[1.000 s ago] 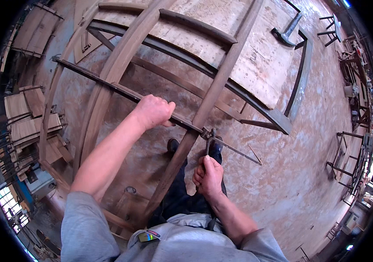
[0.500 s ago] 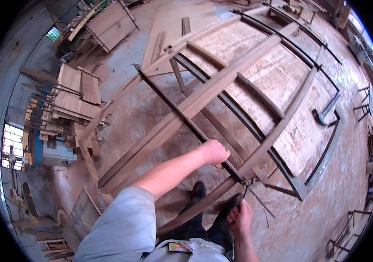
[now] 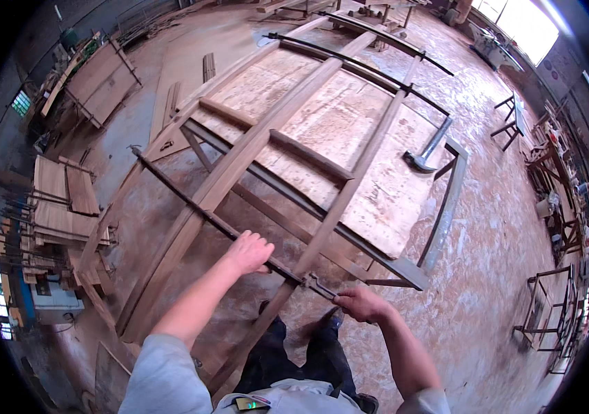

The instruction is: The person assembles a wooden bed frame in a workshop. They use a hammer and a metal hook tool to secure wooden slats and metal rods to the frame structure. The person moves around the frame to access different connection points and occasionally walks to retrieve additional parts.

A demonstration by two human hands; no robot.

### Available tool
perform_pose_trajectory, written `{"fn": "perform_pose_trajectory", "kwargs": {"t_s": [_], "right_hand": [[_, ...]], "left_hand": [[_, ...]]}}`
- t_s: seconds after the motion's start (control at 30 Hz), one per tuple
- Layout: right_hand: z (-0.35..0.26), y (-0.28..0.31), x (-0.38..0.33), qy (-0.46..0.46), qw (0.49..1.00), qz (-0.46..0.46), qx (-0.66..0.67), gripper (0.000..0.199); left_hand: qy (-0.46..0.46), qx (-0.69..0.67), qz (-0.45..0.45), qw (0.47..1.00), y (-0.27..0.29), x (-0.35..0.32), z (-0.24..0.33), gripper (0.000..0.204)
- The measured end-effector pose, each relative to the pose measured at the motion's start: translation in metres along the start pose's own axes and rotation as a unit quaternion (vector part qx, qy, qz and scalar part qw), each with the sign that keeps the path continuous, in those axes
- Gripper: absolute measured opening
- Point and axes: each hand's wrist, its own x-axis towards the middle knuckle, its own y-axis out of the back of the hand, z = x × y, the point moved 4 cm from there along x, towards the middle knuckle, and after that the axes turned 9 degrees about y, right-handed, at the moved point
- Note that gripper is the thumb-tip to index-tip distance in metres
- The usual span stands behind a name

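A dark metal bar clamp [image 3: 170,181] lies across a large wooden frame [image 3: 244,150] of long rails and short crosspieces. My left hand [image 3: 249,254] is closed around the clamp's bar between two rails. At the clamp's near end, by the closest rail, my right hand [image 3: 363,304] grips a metal handle [image 3: 323,290] that reaches to the clamp's screw end. Whether the handle is part of the clamp or a separate tool is hard to make out. Two more bar clamps [image 3: 356,63] span the frame's far end.
Beneath the frame, pale boards [image 3: 384,200] rest on a metal stand [image 3: 440,221]. A hammer [image 3: 436,141] lies on the boards' right side. Stacked wooden panels [image 3: 46,190] stand at left, a low metal trestle [image 3: 512,121] at far right, and a rack [image 3: 550,310] at near right.
The view has shifted, so the frame sits further left. My right hand has come up from below the clamp's end and now holds the handle out to the right. My left hand stays on the bar.
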Motion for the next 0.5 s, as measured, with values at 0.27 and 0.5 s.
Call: {"fn": "perform_pose_trajectory", "kwargs": {"t_s": [0.27,0.5], "right_hand": [[0.011,0.006,0.028,0.262,0.934,0.066,-0.232,0.03],[0.042,0.024,0.004,0.018,0.98,0.043,0.193,0.019]], "left_hand": [[0.187,0.016,0.121,0.975,0.028,-0.017,0.025,0.058],[0.385,-0.206,0.251,0.864,0.017,-0.143,0.104,0.054]]}}
